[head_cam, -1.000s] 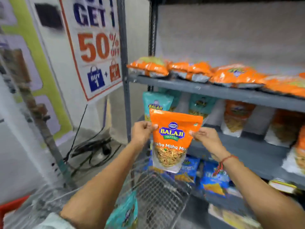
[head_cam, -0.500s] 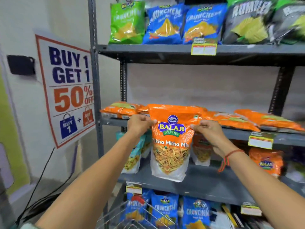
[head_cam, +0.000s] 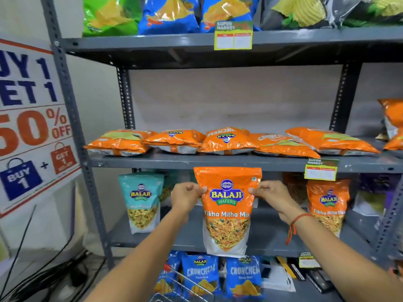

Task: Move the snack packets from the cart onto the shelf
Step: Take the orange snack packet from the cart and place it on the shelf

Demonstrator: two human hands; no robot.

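Observation:
An orange snack packet (head_cam: 226, 212) hangs upright in front of the grey shelf (head_cam: 185, 238), held by both hands near its top corners. My left hand (head_cam: 185, 198) pinches its left edge and my right hand (head_cam: 273, 197) pinches its right edge. The packet's top reaches the front lip of the shelf board above (head_cam: 218, 162). Only a corner of the wire cart (head_cam: 187, 286) shows at the bottom edge.
A teal packet (head_cam: 140, 201) stands at the shelf's left and an orange one (head_cam: 328, 205) at its right. Orange bags lie flat on the board above. Blue packets (head_cam: 243, 275) fill the level below. A sale poster (head_cam: 32, 127) hangs at left, cables on the floor.
The view has swung up from the cart to the shelving. Both hands have carried the orange packet up and forward to the middle shelf, still holding its top corners.

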